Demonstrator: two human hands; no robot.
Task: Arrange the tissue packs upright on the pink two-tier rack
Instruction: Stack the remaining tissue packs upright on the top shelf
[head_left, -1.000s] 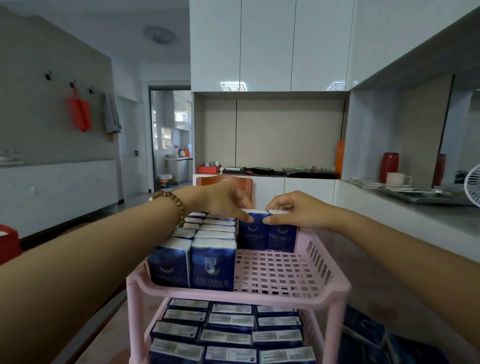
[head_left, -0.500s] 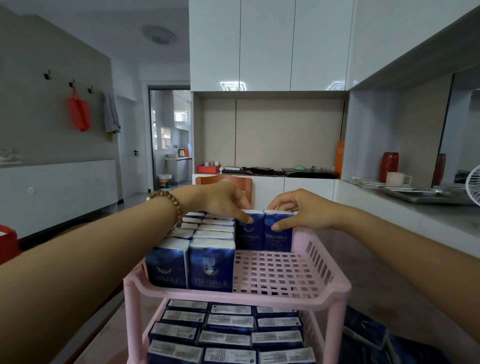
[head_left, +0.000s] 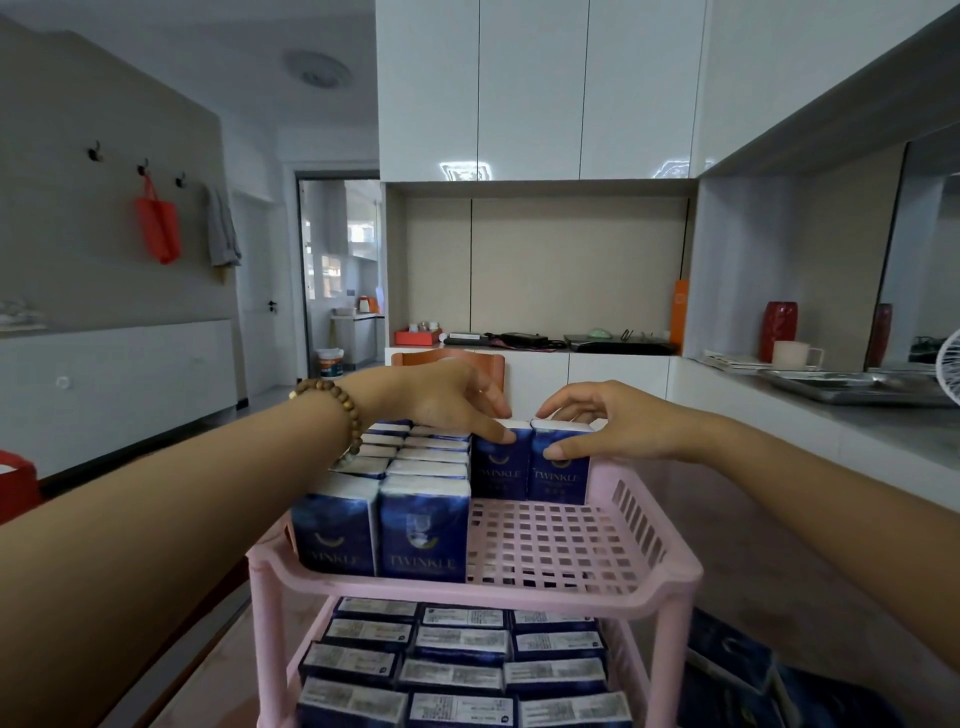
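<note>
- The two packs under the fingertips could tip forward on release: nothing stands in front of them on the open mesh below the thumbs (whether the far rim backs them is hidden).
- The left hand (head_left: 447, 400) pinches the inner pack (head_left: 497, 473) at its top, thumb in front and fingers curled over. The right hand (head_left: 608, 421) clasps the outer pack (head_left: 560, 475) likewise.
- A sideways drag could topple the filled rows (head_left: 415, 457) just left of the left fingers.
- The packs are dark blue, white-topped, lettered "TWINKLE" and soft-wrapped. They stand upright, touching, at the far edge of the pink rack (head_left: 675, 566).
</note>
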